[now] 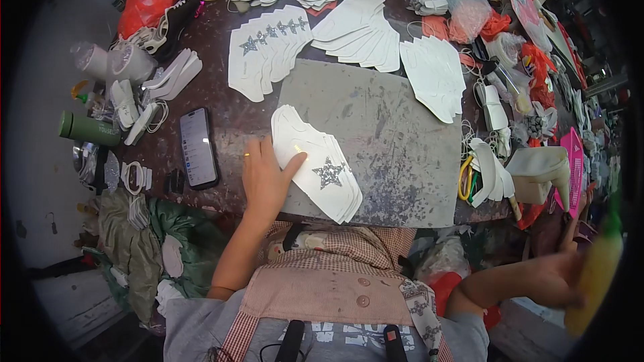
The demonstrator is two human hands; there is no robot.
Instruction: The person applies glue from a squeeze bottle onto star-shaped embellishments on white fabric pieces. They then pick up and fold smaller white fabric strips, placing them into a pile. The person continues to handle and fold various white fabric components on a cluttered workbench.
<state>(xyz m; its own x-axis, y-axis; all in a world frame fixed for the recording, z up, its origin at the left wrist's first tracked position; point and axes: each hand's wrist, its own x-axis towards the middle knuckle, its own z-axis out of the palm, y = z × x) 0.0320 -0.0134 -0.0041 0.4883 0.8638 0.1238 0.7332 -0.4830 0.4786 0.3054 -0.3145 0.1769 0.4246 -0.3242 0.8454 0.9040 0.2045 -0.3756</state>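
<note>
A small stack of white shoe upper pieces (295, 135), the top one bearing a glittery silver star (329, 173), lies on a worn grey board (402, 154). My left hand (268, 167) grips the stack's left edge, thumb on top; the other fingers are partly hidden. Far off to the right, beyond the table's front edge, my right hand (553, 278) is closed round a yellow squeeze bottle (597, 275) with a green tip. Both are smeared by motion. Behind the board lie fanned white pieces with silver stars (258, 70) and fanned plain white pieces (359, 30).
A phone (199, 147) and a green bottle (90, 129) are on the left. More white pieces (436, 77) overlap the board's far right corner. Yellow-handled scissors (465, 177), white strips (493, 174) and a plastic container (533, 174) crowd the right side.
</note>
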